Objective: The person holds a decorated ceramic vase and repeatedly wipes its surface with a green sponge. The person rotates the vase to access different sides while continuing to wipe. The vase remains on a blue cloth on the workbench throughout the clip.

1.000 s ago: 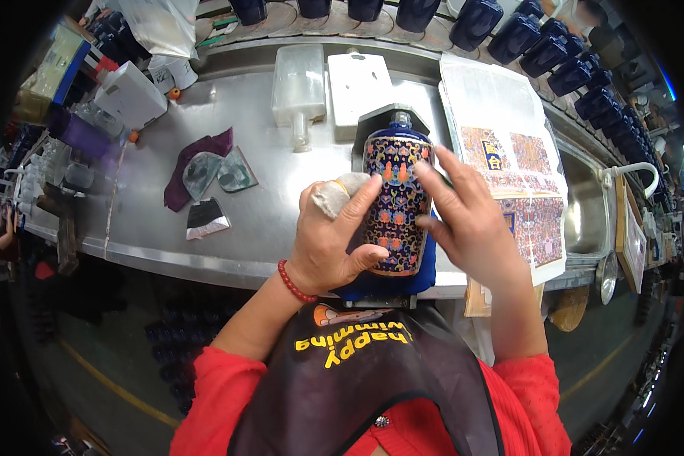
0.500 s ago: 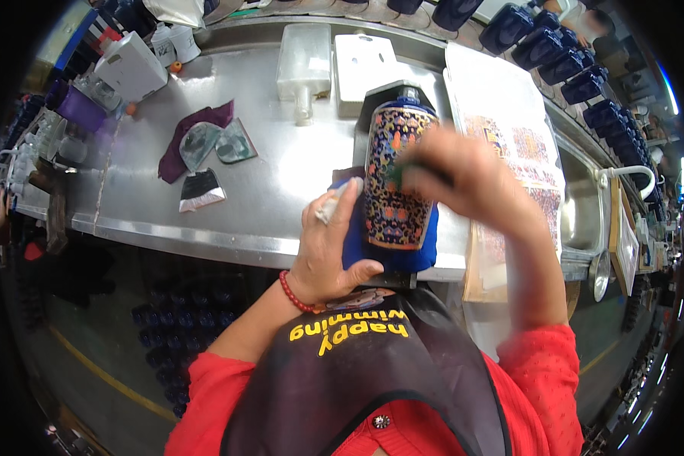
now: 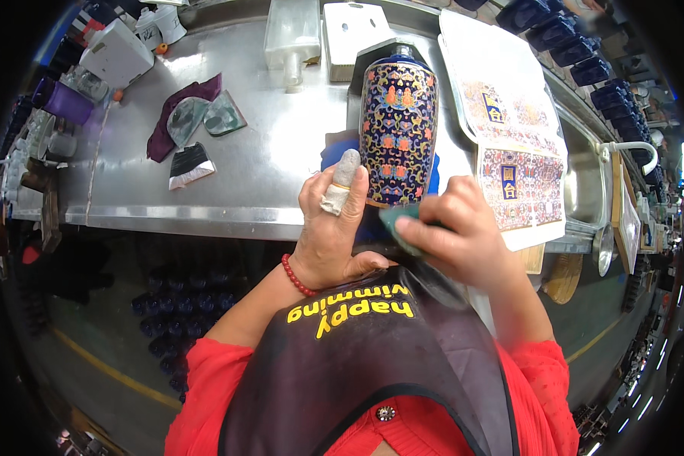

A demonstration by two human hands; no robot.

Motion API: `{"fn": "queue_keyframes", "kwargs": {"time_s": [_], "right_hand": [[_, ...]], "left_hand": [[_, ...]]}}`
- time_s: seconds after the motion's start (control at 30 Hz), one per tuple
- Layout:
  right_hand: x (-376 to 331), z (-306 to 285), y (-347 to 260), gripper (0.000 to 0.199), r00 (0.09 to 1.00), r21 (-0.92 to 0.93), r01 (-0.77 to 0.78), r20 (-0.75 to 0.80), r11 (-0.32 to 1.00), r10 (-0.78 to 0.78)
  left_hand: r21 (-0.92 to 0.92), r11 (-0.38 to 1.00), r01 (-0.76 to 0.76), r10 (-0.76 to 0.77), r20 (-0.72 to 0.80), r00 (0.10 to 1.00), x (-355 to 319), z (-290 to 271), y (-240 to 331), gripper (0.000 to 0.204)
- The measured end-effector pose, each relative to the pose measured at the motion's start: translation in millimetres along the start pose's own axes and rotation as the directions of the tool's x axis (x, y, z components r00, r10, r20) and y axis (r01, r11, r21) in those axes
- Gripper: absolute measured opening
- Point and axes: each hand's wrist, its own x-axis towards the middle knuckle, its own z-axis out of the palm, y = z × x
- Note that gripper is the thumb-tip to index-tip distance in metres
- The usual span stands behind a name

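Observation:
A dark blue bottle (image 3: pixel 399 133) covered in a colourful floral pattern lies on its back on a dark holder (image 3: pixel 365 64), neck pointing away from me. Blue cloth (image 3: pixel 342 152) shows beneath it. My left hand (image 3: pixel 330 220) rests by the bottle's lower left edge, thumb spread from the fingers; one finger wears a greyish wrap. It grips nothing. Between the fingers and thumb of my right hand (image 3: pixel 463 235) is a flat green scraper (image 3: pixel 400 226), just off the bottle's near end.
Patterned decal sheets (image 3: pixel 520 171) lie on the metal bench (image 3: pixel 258 152) at right, beside a sink (image 3: pixel 585 182). Left of the bottle are purple cloth (image 3: pixel 176 114) and flat greenish pieces (image 3: pixel 224 114). Behind stand a clear bottle (image 3: pixel 292 34) and a white box (image 3: pixel 353 34).
My right hand has swept down from the bottle's middle to its near end, the scraper still in it. My left hand stays by the lower left edge. The view has shifted slightly.

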Motion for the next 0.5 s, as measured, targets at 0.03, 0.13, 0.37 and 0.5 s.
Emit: {"fn": "queue_keyframes", "kwargs": {"time_s": [0.03,0.13,0.37,0.5], "right_hand": [[-6,-1,-2,0.035,0.999,0.118,-0.025,0.045,0.993,0.020],[-25,1,-6,0.025,0.921,0.326,-0.367,-0.002,0.871,0.389],[-53,10,-9,0.036,0.821,0.312,-0.480,-0.172,0.820,0.545],[-48,17,-12,0.056,0.917,0.017,-0.393,-0.076,0.920,0.393]], "left_hand": [[0.023,1.000,-0.012,0.012,0.003,1.000,-1,2,1,0.108],[0.045,0.998,-0.045,0.045,-0.015,0.999,-4,4,6,0.101],[0.190,0.979,-0.070,0.072,-0.006,0.997,-12,-3,13,0.081],[0.209,0.975,-0.079,0.079,0.009,0.997,-10,-3,17,0.077]]}}
